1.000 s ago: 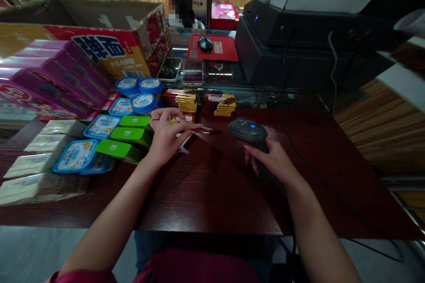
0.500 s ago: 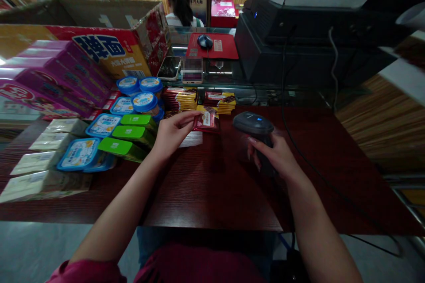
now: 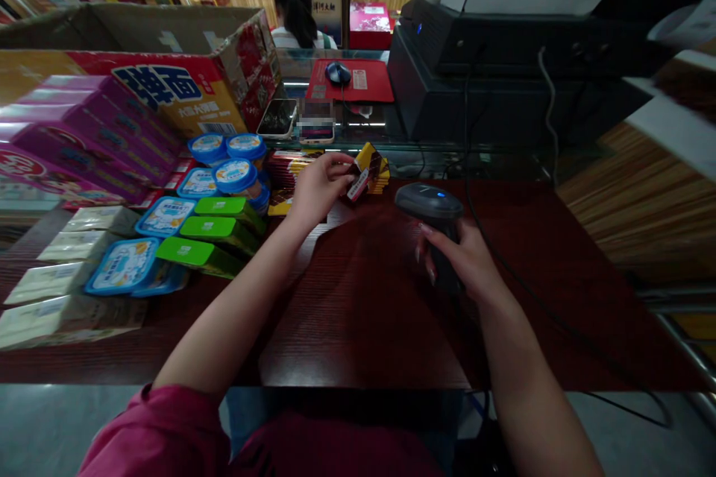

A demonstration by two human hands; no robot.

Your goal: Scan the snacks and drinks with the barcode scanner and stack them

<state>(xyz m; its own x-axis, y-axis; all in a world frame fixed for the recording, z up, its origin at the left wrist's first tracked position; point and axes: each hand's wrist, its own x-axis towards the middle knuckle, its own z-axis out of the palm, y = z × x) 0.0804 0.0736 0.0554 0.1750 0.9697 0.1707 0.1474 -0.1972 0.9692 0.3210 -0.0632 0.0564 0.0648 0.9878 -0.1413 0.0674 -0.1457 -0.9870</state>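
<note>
Left hand (image 3: 318,190) pinched a small red-and-yellow pack (image 3: 362,173) by its near edge, fingers closed on it, holding it tilted above the desk (image 3: 363,298), just left of and beyond the scanner (image 3: 429,203). Right hand (image 3: 462,261) was wrapped round the scanner's grip, head pointing fwd-left toward the pack; a blue light showed on top. Pack sat in front of the chocolate stack (image 3: 291,164) at the desk's far edge. At left: green boxes (image 3: 218,231), blue tubs (image 3: 227,153), purple cartons (image 3: 83,134), an open cardboard box (image 3: 168,59). Further back: phone (image 3: 278,118), mouse (image 3: 338,73) on a red mat, printer (image 3: 503,52). Risks, as judged: pinch grip was shallow, so the pack could slip onto the desk; w/ the pack tilted, its barcode might face away from the scanner and fail to read; the cable (image 3: 537,298) trailing right could snag.
</note>
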